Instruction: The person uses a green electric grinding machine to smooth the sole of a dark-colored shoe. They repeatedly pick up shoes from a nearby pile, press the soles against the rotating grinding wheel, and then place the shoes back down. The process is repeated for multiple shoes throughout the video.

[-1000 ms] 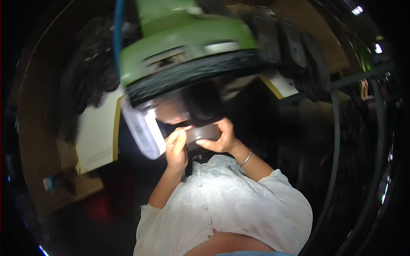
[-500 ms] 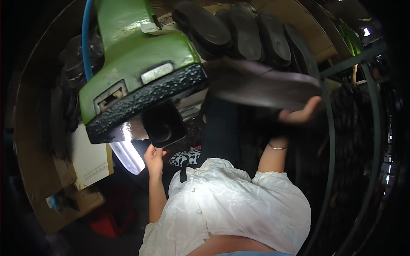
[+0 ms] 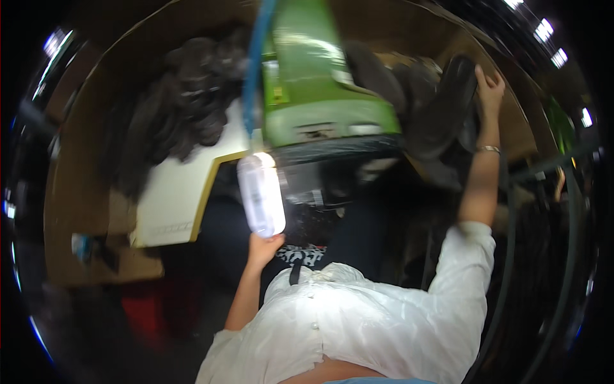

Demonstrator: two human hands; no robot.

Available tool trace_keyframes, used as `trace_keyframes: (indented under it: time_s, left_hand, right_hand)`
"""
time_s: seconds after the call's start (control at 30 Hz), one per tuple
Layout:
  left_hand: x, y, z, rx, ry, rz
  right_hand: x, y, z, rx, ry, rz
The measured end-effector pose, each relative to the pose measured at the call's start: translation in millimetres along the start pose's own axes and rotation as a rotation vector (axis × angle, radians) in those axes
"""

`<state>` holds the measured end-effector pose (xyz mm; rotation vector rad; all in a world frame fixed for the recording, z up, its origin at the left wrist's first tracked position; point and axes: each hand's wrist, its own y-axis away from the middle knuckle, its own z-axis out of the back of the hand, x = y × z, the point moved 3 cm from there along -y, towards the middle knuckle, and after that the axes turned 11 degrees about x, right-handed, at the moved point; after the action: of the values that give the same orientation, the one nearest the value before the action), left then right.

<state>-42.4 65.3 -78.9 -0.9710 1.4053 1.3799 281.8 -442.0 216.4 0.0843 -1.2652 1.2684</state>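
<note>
My right hand (image 3: 490,89) reaches up to the far right, its fingers at the upper end of a dark shoe sole (image 3: 448,105), which leans over other dark soles (image 3: 377,77). The grip is partly blurred, but the hand appears closed on the sole's edge. My left hand (image 3: 263,251) is low near the middle, just below a lit white lamp (image 3: 262,195). Its thumb shows, while the lamp hides the other fingers and anything in them. Between and beyond my hands stands a green machine head (image 3: 326,109) with a black lower rim.
A blue hose (image 3: 257,70) runs down beside the machine. To the left, a pile of dark soles (image 3: 198,89) lies by a white board (image 3: 173,192) with a yellow edge. Cardboard (image 3: 518,121) surrounds the work area. Metal rack bars (image 3: 510,256) stand at right, and something red (image 3: 150,313) is low left.
My right hand has carried the sole up and right to the far soles. The view has shifted, so the machine appears further right. My left hand now appears under the lamp.
</note>
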Motion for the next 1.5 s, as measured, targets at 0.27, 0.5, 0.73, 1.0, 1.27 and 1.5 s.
trace_keyframes:
  time_s: [0.27,0.5,0.73,1.0,1.27,1.5]
  left_hand:
    - [-72.5,-14.0,64.4,-0.505,-0.457,-0.223]
    - [-169.9,-33.3,243.1,-1.275,-1.277,-0.237]
    - [-168.7,-34.3,319.8,-0.957,-1.227,0.099]
    - [-134.0,21.5,37.4,-0.500,-0.894,-0.279]
    - [-109.0,36.0,-46.3,-0.184,-0.659,-0.598]
    - [-114.9,14.9,-51.8,-0.007,0.103,-0.306]
  right_hand:
    - [-18.1,106.6,-103.1,0.806,0.420,0.389]
    - [56.3,144.6,-67.0,0.656,0.354,0.504]
    - [120.5,281.3,-71.0,0.984,0.055,0.236]
    - [106.8,472.6,-167.9,1.455,-0.946,-0.253]
    - [101.5,430.5,-142.4,1.495,-0.748,-0.721]
    - [48.5,481.6,-103.1,1.806,-0.717,-0.447]
